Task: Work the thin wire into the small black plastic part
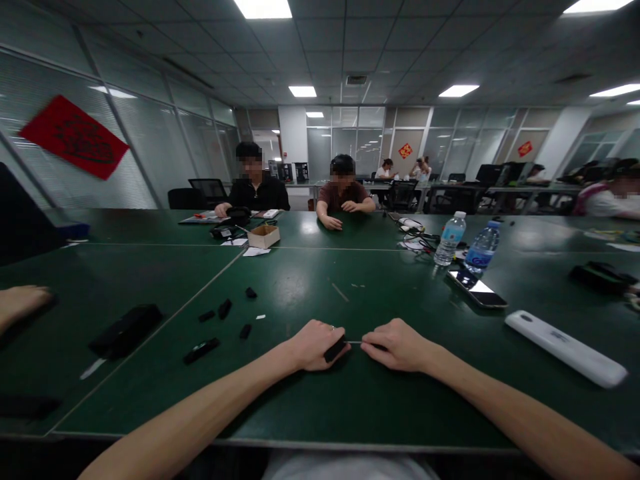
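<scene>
While the left hand [315,345] closes around a small black piece [335,348], what's the right hand [395,345] doing?

It's pinching the thin metal pin [354,342] that sticks out of that piece, both hands just above the green tabletop [300,407].

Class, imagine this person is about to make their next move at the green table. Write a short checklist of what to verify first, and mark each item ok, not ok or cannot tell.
1. Left hand grips the small black piece: ok.
2. Right hand is at the far end of the thin metal strip: ok.
3. The strip is firmly seated in the black piece: cannot tell, the fingers hide the join.
4. The loose black pieces lie apart from both hands: ok.
5. The water bottles stand upright, away from the hands: ok.
6. The co-worker's hand at the left edge is apart from the person's hands: ok.
</scene>
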`<state>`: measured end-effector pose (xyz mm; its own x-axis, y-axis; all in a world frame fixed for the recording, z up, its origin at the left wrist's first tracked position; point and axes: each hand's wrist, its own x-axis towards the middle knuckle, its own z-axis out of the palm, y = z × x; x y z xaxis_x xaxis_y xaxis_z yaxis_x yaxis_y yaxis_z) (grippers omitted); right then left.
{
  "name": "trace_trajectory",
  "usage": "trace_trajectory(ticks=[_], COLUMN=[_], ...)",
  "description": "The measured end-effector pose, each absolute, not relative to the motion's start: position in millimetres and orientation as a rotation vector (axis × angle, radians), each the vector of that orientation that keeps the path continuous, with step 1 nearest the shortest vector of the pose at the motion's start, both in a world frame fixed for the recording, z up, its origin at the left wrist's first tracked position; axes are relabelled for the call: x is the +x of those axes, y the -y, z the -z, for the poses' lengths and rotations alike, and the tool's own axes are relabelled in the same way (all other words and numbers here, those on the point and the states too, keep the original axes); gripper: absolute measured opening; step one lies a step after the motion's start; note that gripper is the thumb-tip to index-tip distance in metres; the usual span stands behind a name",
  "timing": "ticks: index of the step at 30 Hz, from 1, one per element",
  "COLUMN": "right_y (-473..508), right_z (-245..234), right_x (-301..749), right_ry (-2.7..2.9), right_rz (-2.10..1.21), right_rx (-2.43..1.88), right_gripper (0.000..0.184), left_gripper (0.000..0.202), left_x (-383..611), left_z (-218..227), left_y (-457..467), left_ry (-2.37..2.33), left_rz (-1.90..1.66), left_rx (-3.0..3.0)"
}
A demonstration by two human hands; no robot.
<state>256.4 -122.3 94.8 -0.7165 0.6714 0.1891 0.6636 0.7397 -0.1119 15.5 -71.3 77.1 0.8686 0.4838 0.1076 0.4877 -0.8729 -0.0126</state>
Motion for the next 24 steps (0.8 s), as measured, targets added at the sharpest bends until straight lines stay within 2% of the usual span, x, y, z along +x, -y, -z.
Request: trace_trajectory(ticks=[24], right_y=[122.4], right_z=[-87.5], right_x=[254.2], right_ry=[2.713], right_rz=[-0.06], right_rx=[-0.866], right_gripper=[0.031], left_gripper=[0.032], left_x=[15.5], left_z=[-74.1], left_y=[68.2], left_ry=[0.744], left_rz=[0.186], left_rx=[-2.995])
